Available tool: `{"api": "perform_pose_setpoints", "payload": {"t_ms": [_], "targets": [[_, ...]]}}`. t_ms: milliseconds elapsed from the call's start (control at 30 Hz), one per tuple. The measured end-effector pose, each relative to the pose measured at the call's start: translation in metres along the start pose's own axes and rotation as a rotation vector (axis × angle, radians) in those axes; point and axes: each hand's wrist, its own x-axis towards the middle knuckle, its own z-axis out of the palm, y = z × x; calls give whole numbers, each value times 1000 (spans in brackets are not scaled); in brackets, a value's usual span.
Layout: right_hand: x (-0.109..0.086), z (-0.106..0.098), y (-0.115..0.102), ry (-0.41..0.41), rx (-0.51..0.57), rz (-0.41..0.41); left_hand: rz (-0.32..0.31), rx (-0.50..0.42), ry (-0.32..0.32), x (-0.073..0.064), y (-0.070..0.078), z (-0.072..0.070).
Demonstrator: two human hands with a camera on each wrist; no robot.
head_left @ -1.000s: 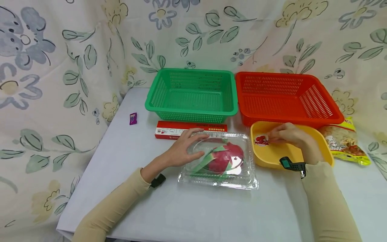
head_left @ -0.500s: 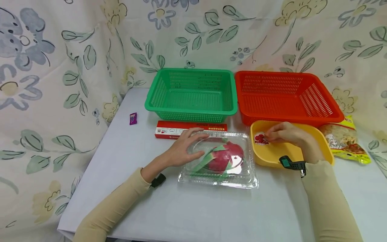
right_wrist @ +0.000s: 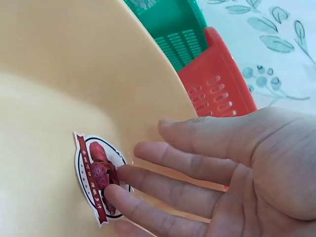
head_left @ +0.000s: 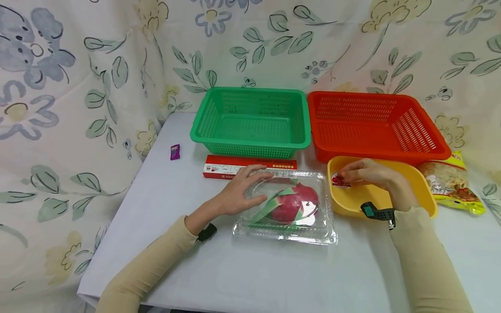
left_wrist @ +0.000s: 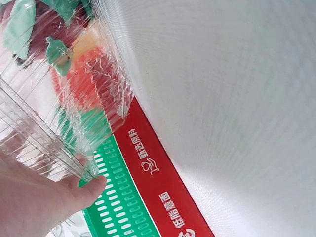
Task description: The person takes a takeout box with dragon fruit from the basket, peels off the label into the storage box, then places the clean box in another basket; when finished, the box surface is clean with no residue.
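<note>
My left hand (head_left: 243,193) rests on the left side of a clear plastic box (head_left: 254,226), fingers spread over its lid. Inside lies a dragon fruit (head_left: 293,204), pink with green scales. In the left wrist view, the thumb (left_wrist: 94,190) lies at the box's edge. My right hand (head_left: 369,174) reaches into a yellow basin (head_left: 364,204). Its fingertips touch a sticker (right_wrist: 98,177) with a red fruit picture and a lettered band, at the basin's left end. In the right wrist view the fingers are slightly bent, thumb apart from the sticker.
Behind stand a green basket (head_left: 250,126) and a red basket (head_left: 364,130). A red-and-white tomato sauce box (head_left: 219,167) lies before the green one. A small purple packet (head_left: 175,152) is at left; a yellow-edged food bag (head_left: 450,182) lies right of the basin.
My right fingertips have shifted a little left and cover more of the sticker. The left hand has stayed on the clear box. The head view has shifted slightly.
</note>
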Motion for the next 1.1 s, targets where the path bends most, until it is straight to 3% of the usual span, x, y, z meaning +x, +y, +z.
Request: {"api": "perform_pose_setpoints", "payload": {"t_ms": [233, 500, 800, 1100], "targets": [[-3, 5, -4, 45, -22, -38, -12, 4, -7, -1, 0, -1], [-22, 21, -14, 178, -22, -80, -3, 9, -5, -1, 0, -1], [-52, 50, -39, 233, -78, -131, -7, -4, -6, 0, 0, -1], [-60, 77, -49, 285, -58, -197, -6, -21, -15, 0, -1, 0]]}}
